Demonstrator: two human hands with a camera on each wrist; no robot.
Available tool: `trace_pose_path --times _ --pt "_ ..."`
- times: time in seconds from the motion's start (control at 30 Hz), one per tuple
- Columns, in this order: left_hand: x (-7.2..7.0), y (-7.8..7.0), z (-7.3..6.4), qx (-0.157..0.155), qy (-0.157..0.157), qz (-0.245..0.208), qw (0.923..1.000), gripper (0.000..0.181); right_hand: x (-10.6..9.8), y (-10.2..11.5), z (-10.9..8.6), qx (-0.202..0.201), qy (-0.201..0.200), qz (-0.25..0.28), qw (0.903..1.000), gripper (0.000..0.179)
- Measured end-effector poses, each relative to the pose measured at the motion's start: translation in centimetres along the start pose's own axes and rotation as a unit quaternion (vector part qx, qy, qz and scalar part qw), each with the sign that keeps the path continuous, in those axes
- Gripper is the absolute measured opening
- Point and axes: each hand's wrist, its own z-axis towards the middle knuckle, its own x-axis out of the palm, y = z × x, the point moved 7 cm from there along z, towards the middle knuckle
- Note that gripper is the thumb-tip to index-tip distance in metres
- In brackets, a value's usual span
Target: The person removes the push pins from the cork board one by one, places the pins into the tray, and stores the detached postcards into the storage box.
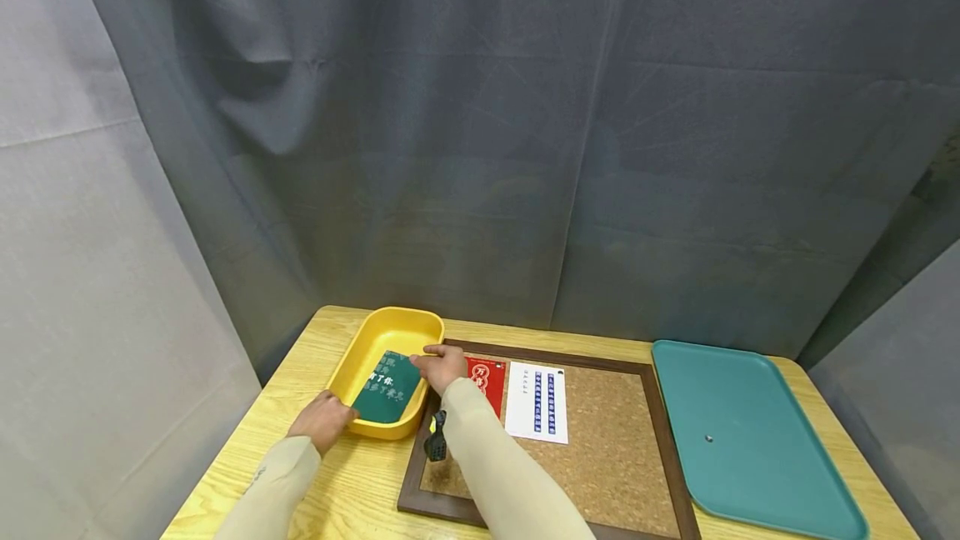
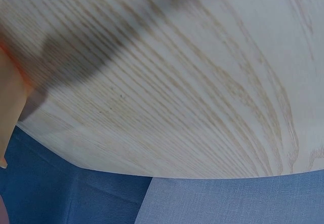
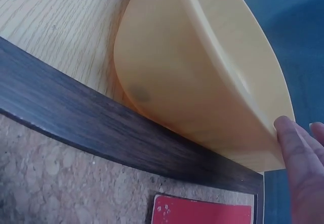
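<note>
The yellow basin (image 1: pixel 341 382) stands at the left of the wooden table. Inside lies a dark green card (image 1: pixel 378 402) with white characters. At the basin's near left rim my left hand (image 1: pixel 318 422) grips the edge; in the left wrist view only a sliver of the basin (image 2: pixel 11 89) shows. My right hand (image 1: pixel 442 367) reaches across the right rim, its extended fingers over the basin and close to the card's upper right corner. The right wrist view shows these fingers (image 3: pixel 298 155) at the rim, apart from one another.
A cork board (image 1: pixel 607 465) with a dark wooden frame lies right of the basin. On it are a red card (image 1: pixel 491 386), partly behind the right arm, and a white printed sheet (image 1: pixel 522 407). A teal tray (image 1: pixel 757 432) lies farther right. Grey curtains (image 1: pixel 480 148) surround the table.
</note>
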Motion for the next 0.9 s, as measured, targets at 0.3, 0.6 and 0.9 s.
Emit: trace_pose_path --times 0.3,0.6,0.9 --pt "0.17 -0.06 0.13 -0.003 0.009 -0.002 1.0 0.023 -0.23 0.22 -0.31 -0.005 0.006 -0.014 0.9999 0.045" --pt "0.48 0.11 0.2 -0.005 0.011 0.005 0.9999 0.022 -0.3 0.34 -0.46 -0.001 0.01 -0.009 0.9999 0.043" --pt "0.75 0.13 0.18 -0.004 0.016 0.001 0.9999 0.022 -0.23 0.35 -0.63 -0.004 0.016 -0.009 0.9998 0.041"
